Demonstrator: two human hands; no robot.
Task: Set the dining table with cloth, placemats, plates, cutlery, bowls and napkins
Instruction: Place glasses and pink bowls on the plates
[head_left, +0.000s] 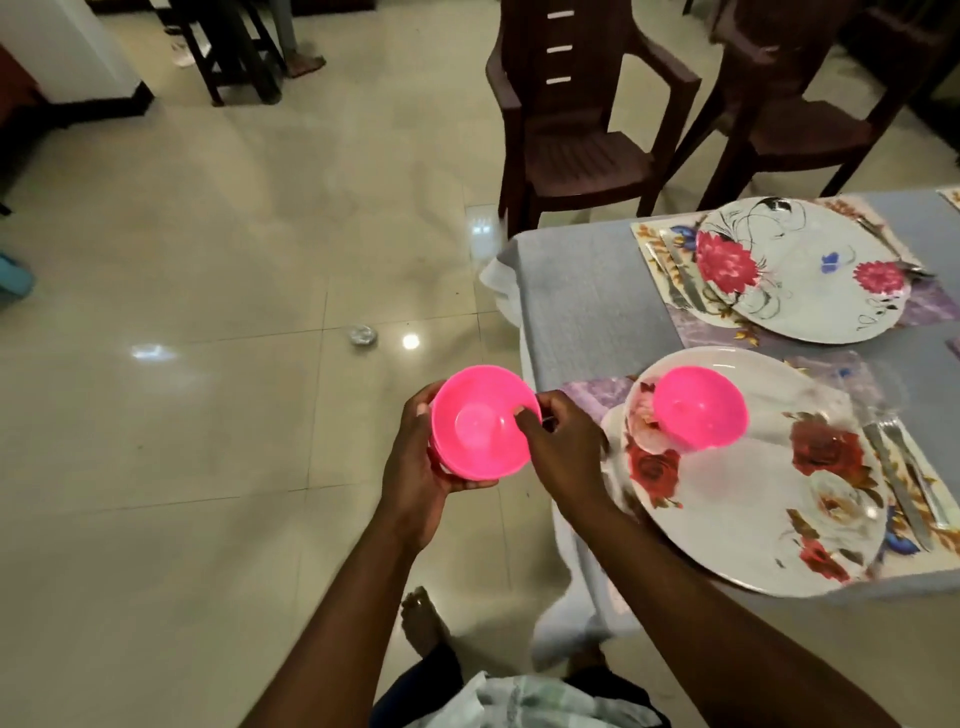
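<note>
Two plates (800, 270) are laid on placemats (675, 234) with cutlery (904, 483); one bowl (698, 408) is placed. Stacked bowls (480, 421) are cradled by the left hand (415, 462), the rim pinched by the right hand (563, 447). Napkins are unseen.

Both forearms are bare, with no sleeves, watch or rings showing. Dark blue shorts or trousers (441, 686) cover the legs, a pale green-and-white checked cloth (524, 701) lies at the waist, and the feet are bare.
</note>
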